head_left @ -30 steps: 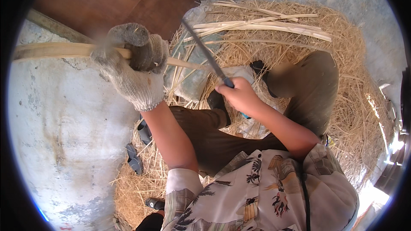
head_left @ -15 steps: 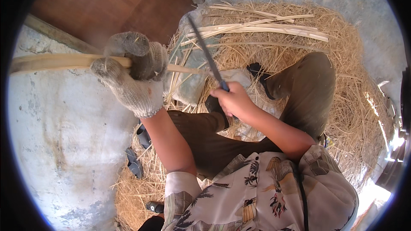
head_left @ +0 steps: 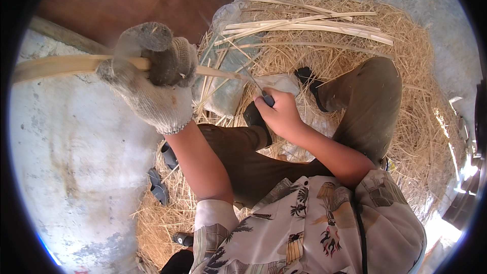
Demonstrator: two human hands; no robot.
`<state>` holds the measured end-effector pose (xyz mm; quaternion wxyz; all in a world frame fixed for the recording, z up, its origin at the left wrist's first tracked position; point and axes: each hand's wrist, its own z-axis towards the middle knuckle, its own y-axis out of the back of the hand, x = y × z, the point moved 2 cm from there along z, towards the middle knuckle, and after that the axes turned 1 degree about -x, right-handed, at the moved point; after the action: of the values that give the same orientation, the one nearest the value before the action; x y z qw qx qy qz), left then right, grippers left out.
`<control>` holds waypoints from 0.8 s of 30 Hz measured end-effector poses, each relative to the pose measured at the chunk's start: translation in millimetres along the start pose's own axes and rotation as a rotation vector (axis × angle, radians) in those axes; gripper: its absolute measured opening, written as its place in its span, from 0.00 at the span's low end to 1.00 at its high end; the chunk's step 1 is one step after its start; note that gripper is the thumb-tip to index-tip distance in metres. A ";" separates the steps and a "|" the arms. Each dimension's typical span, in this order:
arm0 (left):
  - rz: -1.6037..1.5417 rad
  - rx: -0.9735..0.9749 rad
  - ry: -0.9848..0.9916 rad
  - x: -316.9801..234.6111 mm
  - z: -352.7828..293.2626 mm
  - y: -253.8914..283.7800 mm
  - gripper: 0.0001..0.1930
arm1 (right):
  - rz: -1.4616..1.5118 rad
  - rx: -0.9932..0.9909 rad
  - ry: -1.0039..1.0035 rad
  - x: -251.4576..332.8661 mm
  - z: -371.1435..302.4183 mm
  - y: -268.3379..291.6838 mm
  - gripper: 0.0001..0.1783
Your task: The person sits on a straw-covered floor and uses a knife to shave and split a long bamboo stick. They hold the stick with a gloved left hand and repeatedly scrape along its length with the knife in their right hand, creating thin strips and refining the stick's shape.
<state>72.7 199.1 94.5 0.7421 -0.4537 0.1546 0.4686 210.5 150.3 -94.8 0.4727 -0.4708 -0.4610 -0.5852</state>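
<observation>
Over loose straw (head_left: 406, 122), knit-gloved left hand (head_left: 152, 81) grips smooth bamboo strip (head_left: 66, 66).

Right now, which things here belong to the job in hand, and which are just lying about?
In use: gloved left hand gripping the cane; bare right hand holding the knife against it.

Lying about: cut strips, shavings, cloth, dark tools on the floor.

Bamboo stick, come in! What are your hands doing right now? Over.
Left hand, gloved, gripping the bamboo stick. Right hand, bare, holding the knife at the stick's end. Cut strips lying on straw beyond, not in the way.
</observation>
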 end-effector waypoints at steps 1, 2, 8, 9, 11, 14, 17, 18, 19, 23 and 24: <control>-0.008 -0.011 0.011 -0.2 2.3 1.1 0.35 | 0.071 -0.020 0.046 -1.3 0.1 -0.1 0.19; -0.003 0.023 0.025 -0.8 5.4 1.9 0.35 | 0.142 -0.039 0.092 -4.7 0.1 -1.1 0.19; -0.022 -0.057 0.020 -1.2 5.0 8.8 0.35 | -0.075 0.113 -0.319 -109.6 5.9 -29.7 0.19; -0.024 -0.051 0.018 -0.6 4.1 11.2 0.35 | -0.050 0.148 -0.442 -109.0 5.0 -31.0 0.19; -0.025 -0.028 0.017 -2.0 5.1 13.1 0.35 | -0.037 0.102 -0.298 -100.2 7.5 -28.7 0.20; -0.024 -0.007 0.018 -3.5 5.0 18.6 0.35 | 0.113 -0.020 -0.066 -46.7 8.7 -18.7 0.20; -0.018 0.010 0.018 -1.3 6.1 13.3 0.35 | 0.339 -0.111 0.047 -32.7 6.8 -15.4 0.20; -0.019 0.017 0.016 -1.1 6.7 10.6 0.35 | 0.414 -0.133 0.064 -31.2 6.0 -14.5 0.20; -0.014 0.015 0.012 0.3 7.3 9.5 0.36 | 0.401 0.008 -0.181 -39.3 4.4 -17.3 0.20; -0.019 0.024 0.008 -0.8 9.0 11.2 0.36 | 0.387 0.250 -0.779 -76.1 -3.3 -21.7 0.19; -0.014 0.028 0.007 -2.5 9.0 13.1 0.36 | 0.333 0.220 -0.726 -73.0 -1.7 -20.9 0.19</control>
<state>58.7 207.0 94.1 0.7510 -0.4461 0.1608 0.4595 197.7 160.0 -169.1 0.4151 -0.6614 -0.5751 -0.2440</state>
